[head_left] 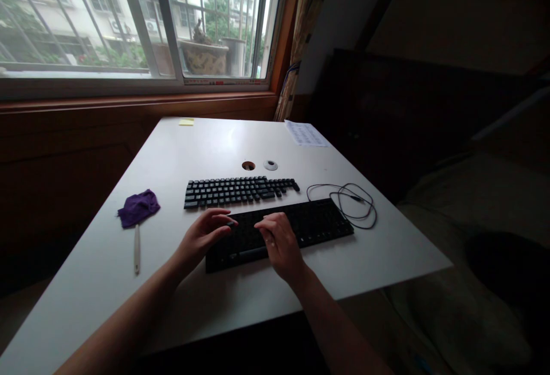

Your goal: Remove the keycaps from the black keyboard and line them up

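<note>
A black keyboard base (320,220) lies slightly slanted on the white table, its key area dark and bare of most caps. Loose black keycaps (223,190) are laid out behind it in keyboard order. Over the base's left part is my left hand (206,234), thumb and fingertips closed on a small greyish piece that looks like a keycap (232,223). My right hand (281,244) is above the middle of the base, fingers curled and pressed together. Whatever those fingers hold, if anything, is hidden.
To the left lie a purple cloth (140,209) and a pale-handled brush or stick (137,252). A coiled black cable (365,206) rests at the right. Farther back are a round hole (248,165), a ring-shaped cover (270,165), a printed sheet (306,133) and yellow notes (186,122).
</note>
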The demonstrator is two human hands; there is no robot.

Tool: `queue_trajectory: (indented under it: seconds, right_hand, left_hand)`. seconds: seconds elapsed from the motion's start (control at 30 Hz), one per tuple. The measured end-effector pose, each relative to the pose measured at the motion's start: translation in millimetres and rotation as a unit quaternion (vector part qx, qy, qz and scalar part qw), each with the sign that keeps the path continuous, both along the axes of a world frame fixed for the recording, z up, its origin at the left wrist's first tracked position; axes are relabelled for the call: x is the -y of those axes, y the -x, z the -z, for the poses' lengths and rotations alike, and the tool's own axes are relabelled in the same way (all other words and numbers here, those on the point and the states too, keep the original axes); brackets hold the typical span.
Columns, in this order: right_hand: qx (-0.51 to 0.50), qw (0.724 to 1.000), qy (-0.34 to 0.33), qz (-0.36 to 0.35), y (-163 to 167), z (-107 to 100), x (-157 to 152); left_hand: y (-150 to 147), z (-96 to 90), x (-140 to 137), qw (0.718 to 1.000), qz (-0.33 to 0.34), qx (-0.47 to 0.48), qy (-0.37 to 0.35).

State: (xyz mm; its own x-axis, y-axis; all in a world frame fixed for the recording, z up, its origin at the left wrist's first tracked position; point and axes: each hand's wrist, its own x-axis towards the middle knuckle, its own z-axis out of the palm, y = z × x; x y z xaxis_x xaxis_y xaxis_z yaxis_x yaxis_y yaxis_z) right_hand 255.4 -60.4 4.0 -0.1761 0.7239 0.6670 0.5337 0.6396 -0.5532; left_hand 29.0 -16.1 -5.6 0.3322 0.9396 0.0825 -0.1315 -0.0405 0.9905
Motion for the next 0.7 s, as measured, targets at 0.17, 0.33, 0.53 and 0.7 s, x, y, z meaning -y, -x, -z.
queue_trajectory:
  seconds: [0.17, 0.33, 0.53, 0.7]
  right_hand:
    - [0.062, 0.997, -0.001, -0.039, 4.8, 3.1, -0.8]
    - [0.090, 0.994, 0.001, -0.063, 8.7, 3.9, -3.8]
    - [0.111, 0.992, 0.006, -0.064, 11.3, 5.1, -7.5]
    - [0.130, 0.990, -0.001, -0.062, 12.6, 6.2, -7.9]
  left_hand:
    - [-0.2, 0.6, 1.9, 0.998, 0.056, 0.024, 0.007]
    - [-0.6, 3.2, 2.8, 0.996, 0.073, 0.043, 0.022]
    - [-0.1, 7.9, 2.0, 0.995, 0.092, 0.031, 0.015]
    - [0.8, 9.1, 1.9, 0.995, 0.102, 0.015, -0.003]
